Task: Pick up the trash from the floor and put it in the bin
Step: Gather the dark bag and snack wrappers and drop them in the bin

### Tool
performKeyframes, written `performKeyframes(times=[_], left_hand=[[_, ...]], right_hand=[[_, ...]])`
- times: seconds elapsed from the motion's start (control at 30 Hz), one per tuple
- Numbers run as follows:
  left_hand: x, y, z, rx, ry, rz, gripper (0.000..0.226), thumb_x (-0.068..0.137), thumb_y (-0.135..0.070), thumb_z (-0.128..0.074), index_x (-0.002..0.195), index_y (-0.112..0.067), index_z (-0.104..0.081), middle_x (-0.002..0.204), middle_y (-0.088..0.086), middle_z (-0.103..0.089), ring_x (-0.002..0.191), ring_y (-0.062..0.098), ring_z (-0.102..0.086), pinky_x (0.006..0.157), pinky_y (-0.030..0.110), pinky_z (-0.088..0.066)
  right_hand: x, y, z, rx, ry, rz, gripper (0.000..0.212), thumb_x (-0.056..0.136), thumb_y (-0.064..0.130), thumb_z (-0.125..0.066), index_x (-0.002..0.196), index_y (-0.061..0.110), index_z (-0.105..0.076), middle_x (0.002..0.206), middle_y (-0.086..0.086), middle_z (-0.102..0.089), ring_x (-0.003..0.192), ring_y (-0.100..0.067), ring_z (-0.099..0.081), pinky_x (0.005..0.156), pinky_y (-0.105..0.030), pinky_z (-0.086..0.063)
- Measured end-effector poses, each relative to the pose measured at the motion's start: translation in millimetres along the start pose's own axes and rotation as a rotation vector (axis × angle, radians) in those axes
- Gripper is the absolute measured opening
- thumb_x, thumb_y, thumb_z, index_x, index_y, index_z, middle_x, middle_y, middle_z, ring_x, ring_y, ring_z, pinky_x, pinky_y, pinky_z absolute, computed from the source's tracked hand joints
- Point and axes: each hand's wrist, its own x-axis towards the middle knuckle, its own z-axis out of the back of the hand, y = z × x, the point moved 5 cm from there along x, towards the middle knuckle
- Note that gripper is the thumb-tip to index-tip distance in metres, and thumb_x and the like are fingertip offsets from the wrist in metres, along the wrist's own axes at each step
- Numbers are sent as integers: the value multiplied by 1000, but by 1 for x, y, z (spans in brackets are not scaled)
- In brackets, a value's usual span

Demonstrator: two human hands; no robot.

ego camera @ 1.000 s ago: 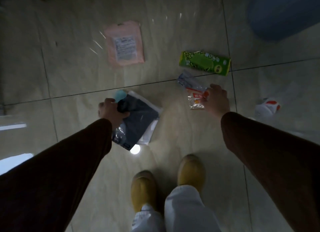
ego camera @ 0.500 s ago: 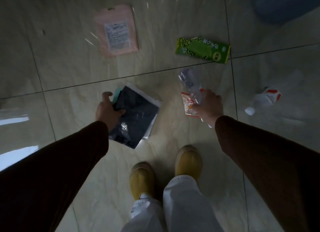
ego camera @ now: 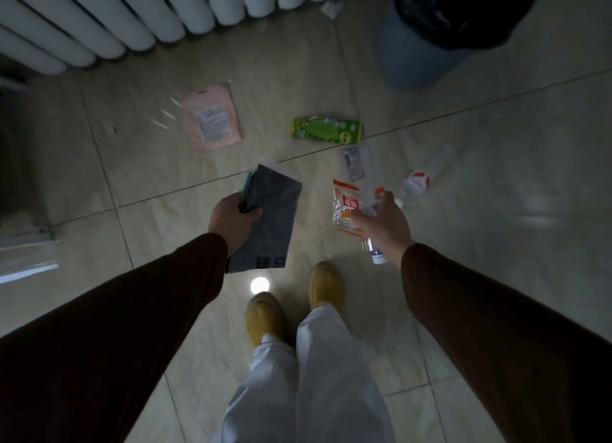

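Note:
My left hand (ego camera: 231, 219) grips a dark grey plastic bag (ego camera: 270, 220) with a teal piece at its top edge, lifted off the floor. My right hand (ego camera: 384, 224) holds a clear wrapper with red print (ego camera: 344, 207) and a clear plastic bottle (ego camera: 372, 197), also off the floor. On the tiles lie a pink pouch (ego camera: 213, 116), a green packet (ego camera: 326, 130), a small clear wrapper (ego camera: 352, 159) and a clear bottle with a red-and-white label (ego camera: 427, 174). The blue-grey bin (ego camera: 417, 55) with a black liner stands at the far right.
A white radiator (ego camera: 132, 15) runs along the far wall at the top left. A small white scrap (ego camera: 331, 7) lies by its right end. My yellow shoes (ego camera: 265, 320) stand just below my hands. Pale tiled floor surrounds the litter.
Both hands have lifted their trash off the floor and I have straightened up. The view now takes in the radiator and the bin.

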Motion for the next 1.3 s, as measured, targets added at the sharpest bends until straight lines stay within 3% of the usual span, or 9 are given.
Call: performKeyframes(times=[0.17,0.27,0.43,0.6,0.73,0.87,0.97,1.17,1.3], left_hand=[[-52,-82,-37,0,22,-52,27,86,-20,-65,112,-16,-67,99,4,-71,91,27,-67,85,48,-57],[-73,-126,-67,10,15,-76,30,83,-23,-64,111,-16,-68,98,3,-72,89,27,-68,83,49,-58],[-96,-192,-127,13,-40,-89,28,84,-25,-63,110,-14,-67,97,6,-72,89,29,-68,80,49,-58],[-102,-256,-178,-117,-110,-66,23,84,-22,-64,106,-16,-66,96,5,-70,89,29,-67,80,48,-58],[-95,-307,-190,-185,-177,-78,26,85,-25,-62,109,-16,-64,98,5,-69,89,28,-66,79,49,-59],[-69,-363,-181,-235,-222,-108,25,91,-22,-58,115,-18,-58,97,-1,-64,87,19,-64,67,34,-55],[-40,-404,-163,-263,-248,-147,27,93,-20,-56,119,-16,-57,99,-2,-62,79,9,-59,57,20,-43],[19,-465,-130,-296,-286,-168,38,84,-28,-53,121,-23,-56,101,2,-68,88,21,-68,74,43,-60],[63,-506,-131,-202,-349,-203,37,85,-27,-50,122,-22,-52,94,0,-65,80,18,-66,67,41,-61]], right_hand=[[-32,-7,84,180,-41,-41,48,84,33,-75,121,20,-48,98,9,-67,83,-9,-69,61,-21,-48],[-37,-25,137,202,-85,-44,55,81,48,-75,121,21,-46,101,5,-67,80,-13,-70,61,-28,-55],[-24,-55,222,236,-73,-60,63,75,60,-72,119,20,-51,103,1,-72,76,-17,-74,52,-25,-55],[-1,-51,302,288,-82,-88,53,84,44,-76,122,20,-48,100,9,-66,81,-9,-70,49,-18,-51],[32,-18,339,282,-55,-69,52,83,44,-76,120,22,-47,103,5,-67,86,-13,-71,52,-21,-52],[80,40,359,270,-30,-11,66,77,54,-77,124,18,-50,107,-1,-71,91,-23,-74,60,-28,-57],[118,86,370,240,-51,36,67,78,54,-76,126,21,-43,111,0,-67,94,-20,-72,78,-41,-62],[188,165,380,136,-67,118,71,85,51,-71,136,15,-39,117,0,-61,96,-15,-63,83,-36,-54],[244,202,380,-36,-66,197,62,82,56,-68,127,19,-46,113,1,-68,98,-20,-67,77,-34,-50]])
